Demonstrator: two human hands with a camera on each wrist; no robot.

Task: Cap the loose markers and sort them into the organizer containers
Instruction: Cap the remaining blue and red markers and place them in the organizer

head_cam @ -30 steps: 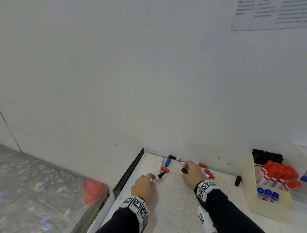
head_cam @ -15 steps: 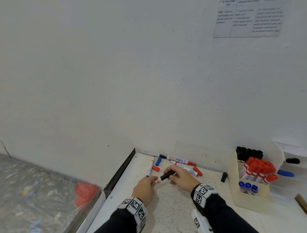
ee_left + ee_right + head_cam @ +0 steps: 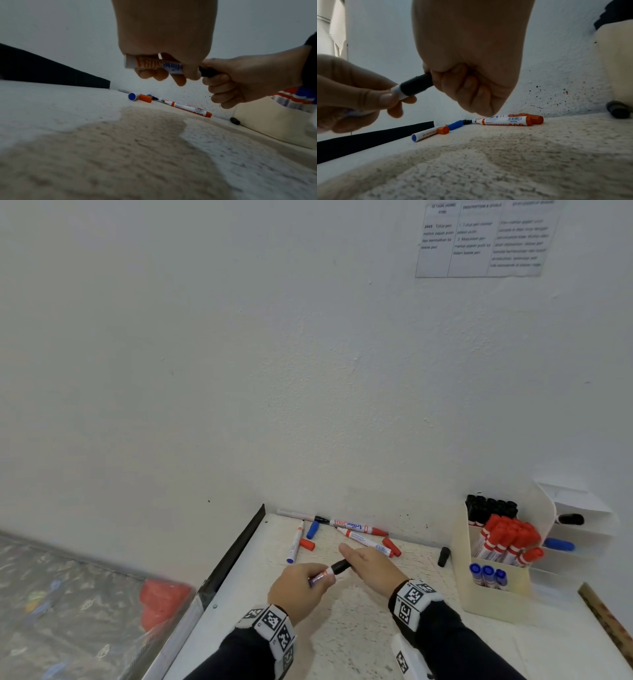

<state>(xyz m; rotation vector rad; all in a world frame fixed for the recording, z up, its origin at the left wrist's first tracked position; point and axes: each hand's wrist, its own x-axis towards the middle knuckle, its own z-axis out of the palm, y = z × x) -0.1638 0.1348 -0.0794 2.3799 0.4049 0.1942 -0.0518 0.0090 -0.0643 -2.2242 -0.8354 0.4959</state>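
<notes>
My left hand grips the white barrel of a marker just above the table. My right hand curls round the black cap that sits on that marker's end. Loose on the table behind lie an uncapped blue-ended marker, a red cap, a blue cap, a black-tipped marker along the wall, a red-capped marker, another red cap and a black cap. The cream organizer at the right holds black, red and blue markers.
A white wall rises right behind the table. A black strip edges the table's left side, with a red object on the lower surface beyond. White side compartments hold a black and a blue marker. A wooden ruler lies at the far right.
My right hand has brought the black cap from near the wall onto the tip of the marker in my left hand. Both hands drew back toward me a little.
</notes>
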